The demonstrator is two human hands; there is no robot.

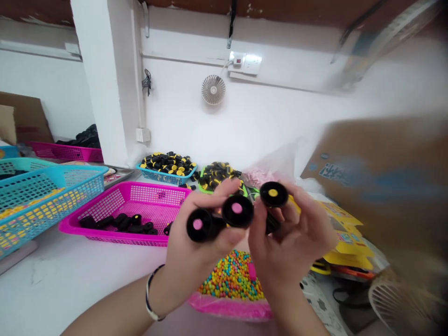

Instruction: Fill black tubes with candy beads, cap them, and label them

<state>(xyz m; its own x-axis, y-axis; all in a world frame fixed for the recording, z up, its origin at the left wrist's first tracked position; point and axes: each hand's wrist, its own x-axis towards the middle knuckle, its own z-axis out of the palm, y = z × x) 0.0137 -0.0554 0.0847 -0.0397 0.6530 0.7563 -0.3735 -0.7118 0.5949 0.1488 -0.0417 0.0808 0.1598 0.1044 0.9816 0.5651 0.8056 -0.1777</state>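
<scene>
My left hand and my right hand are raised close together over the table. My left hand grips two black cylindrical plastic pieces, each with a pink round centre. Between the fingers of my right hand sits a black cylindrical piece with a yellow round centre. A darker black body is partly hidden behind those fingers. A dark bracelet circles my left wrist.
A magenta plastic basket holds black pieces. Behind it stand a blue basket and a green tray of black-and-yellow pieces. Coloured beads in a pink bag lie below my hands. A blurred cardboard sheet looms right.
</scene>
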